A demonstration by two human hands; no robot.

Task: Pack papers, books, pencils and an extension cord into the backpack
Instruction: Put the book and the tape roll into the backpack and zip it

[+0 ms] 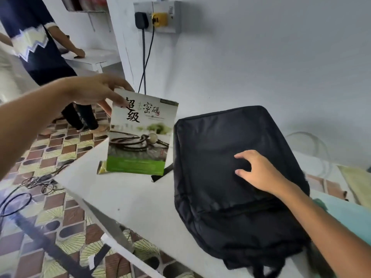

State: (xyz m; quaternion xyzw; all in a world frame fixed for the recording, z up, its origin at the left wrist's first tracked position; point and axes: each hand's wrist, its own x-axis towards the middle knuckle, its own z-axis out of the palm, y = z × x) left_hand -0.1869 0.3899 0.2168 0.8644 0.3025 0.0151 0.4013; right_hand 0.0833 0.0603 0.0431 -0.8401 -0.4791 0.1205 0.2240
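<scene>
Pinching the top corner of a book (140, 133) between thumb and fingers, the left hand (96, 89) holds it in the air above the white tabletop (128, 195), its cover with large Chinese characters and a green band along the bottom facing the camera. Just behind the book's lower edge a yellowish packet (102, 167) lies on the tabletop. To the right, the black backpack (230, 197) lies flat and zipped. The right hand (259, 171) rests on its upper panel, grip spread, fingers relaxed and holding nothing. Cables (36, 183) trail over the patterned floor (60, 223) at left. Another person (40, 47) stands beyond, beside a wall socket (156, 17) with two plugs in it.
</scene>
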